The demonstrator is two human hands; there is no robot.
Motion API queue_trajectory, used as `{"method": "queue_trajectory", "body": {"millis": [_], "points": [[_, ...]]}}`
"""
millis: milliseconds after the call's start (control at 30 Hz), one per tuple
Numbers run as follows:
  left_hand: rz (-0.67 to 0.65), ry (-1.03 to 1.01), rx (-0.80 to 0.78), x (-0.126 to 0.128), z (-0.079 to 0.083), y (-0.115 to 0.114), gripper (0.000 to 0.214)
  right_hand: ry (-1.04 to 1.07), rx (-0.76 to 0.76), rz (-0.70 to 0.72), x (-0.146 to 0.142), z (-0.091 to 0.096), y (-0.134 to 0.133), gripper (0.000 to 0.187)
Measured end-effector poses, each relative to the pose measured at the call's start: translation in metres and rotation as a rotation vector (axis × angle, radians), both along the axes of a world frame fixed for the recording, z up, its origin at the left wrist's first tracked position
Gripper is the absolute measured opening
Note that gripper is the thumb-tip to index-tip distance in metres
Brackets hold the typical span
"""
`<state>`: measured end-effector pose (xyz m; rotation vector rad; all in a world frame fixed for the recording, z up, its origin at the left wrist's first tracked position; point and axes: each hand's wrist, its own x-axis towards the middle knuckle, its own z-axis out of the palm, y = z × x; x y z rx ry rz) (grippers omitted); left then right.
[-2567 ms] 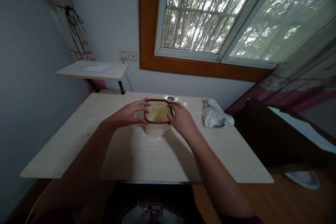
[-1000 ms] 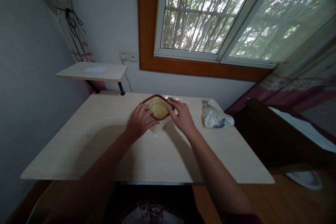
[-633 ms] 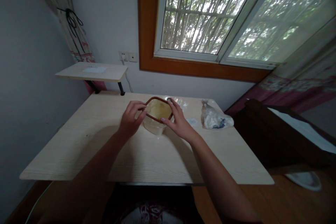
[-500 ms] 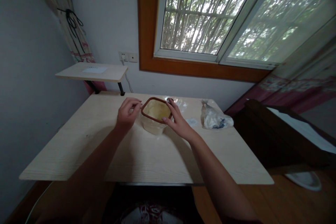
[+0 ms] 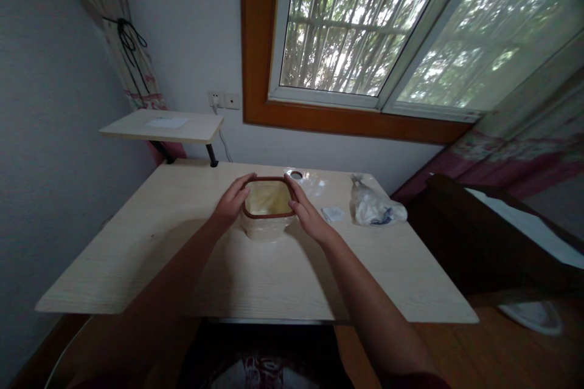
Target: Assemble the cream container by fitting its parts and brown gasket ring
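Observation:
A square, pale translucent container (image 5: 267, 225) with a brown-rimmed lid (image 5: 267, 199) stands upright on the light wooden table (image 5: 237, 273), near its far middle. My left hand (image 5: 232, 203) grips the container's left side, fingers curled against the rim. My right hand (image 5: 306, 216) presses the right side, fingers along the rim's right edge. The lid lies level on top of the container.
A knotted clear plastic bag (image 5: 374, 206) and a small white packet (image 5: 333, 214) lie right of the container. A round cable hole (image 5: 296, 175) sits behind it. A raised shelf (image 5: 162, 127) stands at the back left. A dark wooden bed frame (image 5: 493, 243) borders the table's right side.
The container was tilted and turned between my hands, with my left hand briefly off it. Now it stands level and squared, and both hands clasp its sides.

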<state>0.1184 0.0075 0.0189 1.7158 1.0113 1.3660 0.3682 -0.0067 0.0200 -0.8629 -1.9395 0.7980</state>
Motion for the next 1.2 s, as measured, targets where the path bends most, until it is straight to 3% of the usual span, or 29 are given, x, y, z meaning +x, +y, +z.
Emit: {"method": "queue_trajectory", "body": {"millis": [200,400,667,900,1033,1200], "points": [[-0.037,-0.154,-0.049,0.005,-0.007,-0.001,0.049,0.109,0.006,0.047,-0.002,-0.008,0.002,0.061],[-0.043,-0.138,-0.018,0.005,-0.014,0.001,0.05,0.145,0.009,0.043,-0.005,-0.013,0.004,0.059],[0.037,0.245,0.282,-0.009,0.004,0.002,0.037,0.115,0.042,0.032,-0.002,-0.016,0.007,0.058],[-0.253,0.67,0.417,-0.025,0.035,0.005,0.036,0.049,0.073,0.032,-0.001,-0.01,0.003,0.057],[-0.267,0.804,0.432,-0.027,0.046,0.003,0.034,0.039,0.083,0.034,-0.001,-0.009,0.002,0.057],[-0.317,0.79,0.408,-0.026,0.052,-0.001,0.035,0.029,0.076,0.036,-0.001,-0.009,0.002,0.056]]}}
